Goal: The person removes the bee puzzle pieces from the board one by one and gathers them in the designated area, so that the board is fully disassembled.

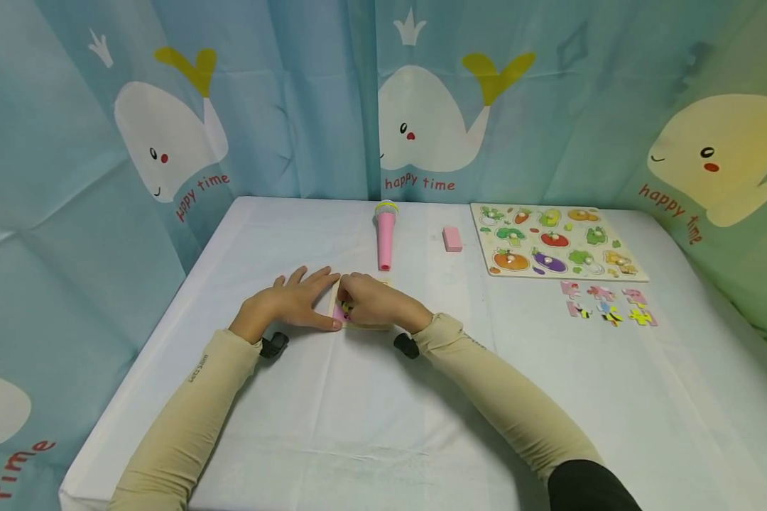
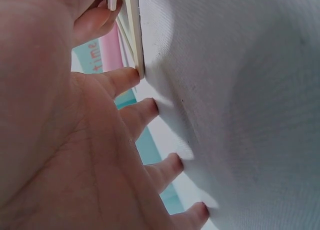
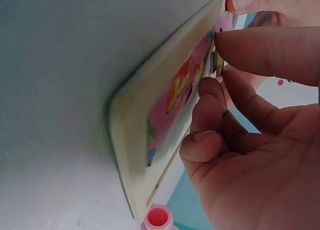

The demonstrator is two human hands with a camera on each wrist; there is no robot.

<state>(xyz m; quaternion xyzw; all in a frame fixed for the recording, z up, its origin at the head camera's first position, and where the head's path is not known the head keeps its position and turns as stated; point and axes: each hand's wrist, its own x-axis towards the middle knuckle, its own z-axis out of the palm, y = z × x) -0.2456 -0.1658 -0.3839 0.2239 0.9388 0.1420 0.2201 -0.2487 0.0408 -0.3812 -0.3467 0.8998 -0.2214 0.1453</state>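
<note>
A small wooden jigsaw puzzle board (image 3: 135,120) with a pale frame and a pink picture lies flat on the table. My left hand (image 1: 294,301) has its fingers spread beside the board's left edge, the thumb at the near corner and the index fingertip (image 2: 132,78) touching the frame. Over the board, my right hand (image 1: 376,301) pinches a puzzle piece (image 3: 218,63) with yellow and dark markings between thumb and fingers. That hand covers much of the board in the head view. Whether the piece sits in its slot, I cannot tell.
Behind the board lies a pink toy microphone (image 1: 385,238), with a pink block (image 1: 452,239) to its right. A vegetable peg puzzle (image 1: 550,241) stands at the back right. In front of it are several loose puzzle pieces (image 1: 611,314). A whale-print curtain (image 1: 332,106) closes off the back.
</note>
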